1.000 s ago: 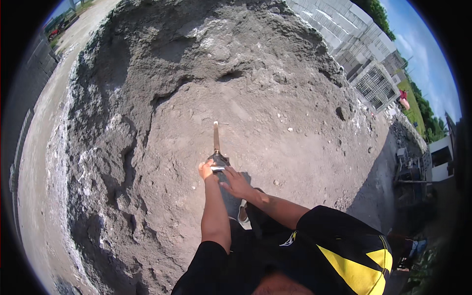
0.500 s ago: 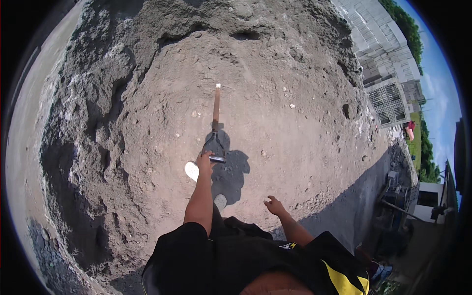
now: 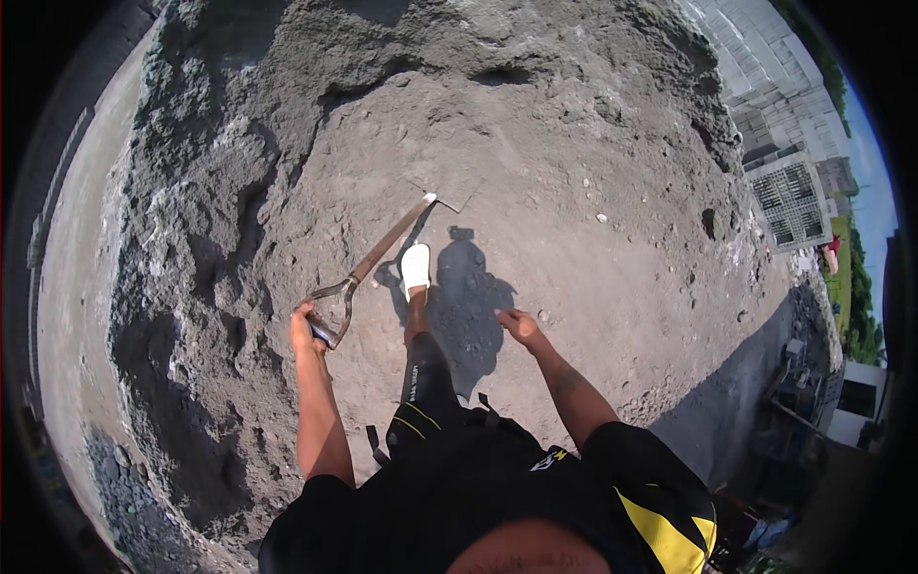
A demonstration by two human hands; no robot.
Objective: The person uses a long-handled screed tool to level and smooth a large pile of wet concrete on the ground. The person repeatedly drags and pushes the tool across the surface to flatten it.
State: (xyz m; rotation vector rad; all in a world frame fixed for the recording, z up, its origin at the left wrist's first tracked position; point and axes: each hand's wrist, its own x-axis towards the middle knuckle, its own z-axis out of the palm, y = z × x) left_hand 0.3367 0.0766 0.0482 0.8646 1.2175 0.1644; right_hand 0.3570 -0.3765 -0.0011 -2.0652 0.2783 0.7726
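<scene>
My left hand (image 3: pixel 304 330) is closed round the D-shaped grip of a shovel (image 3: pixel 381 244). Its brown shaft slants away to the upper right, down to a pale socket at the ground. Around the blade only thin edges show; the rest blends with the grey soil or lies under it. My right hand (image 3: pixel 519 326) hangs apart from the shovel, in front of me, fingers loosely bent and holding nothing I can see. Between my hands, one foot in a white clog (image 3: pixel 416 266) is planted on the sandy ground (image 3: pixel 583 287), just short of the blade.
A rough bank of grey soil (image 3: pixel 201 182) curves round the left and far sides. At the upper right stand stacked blocks (image 3: pixel 775 67) and a gridded pale panel (image 3: pixel 789 201). Dark equipment (image 3: pixel 789 383) sits in shade at right; loose gravel (image 3: pixel 129 497) lies lower left.
My left hand has swung left and the shovel's shaft now leans that way. The clogged foot has stepped forward beside the shaft. My right hand has risen a little farther forward.
</scene>
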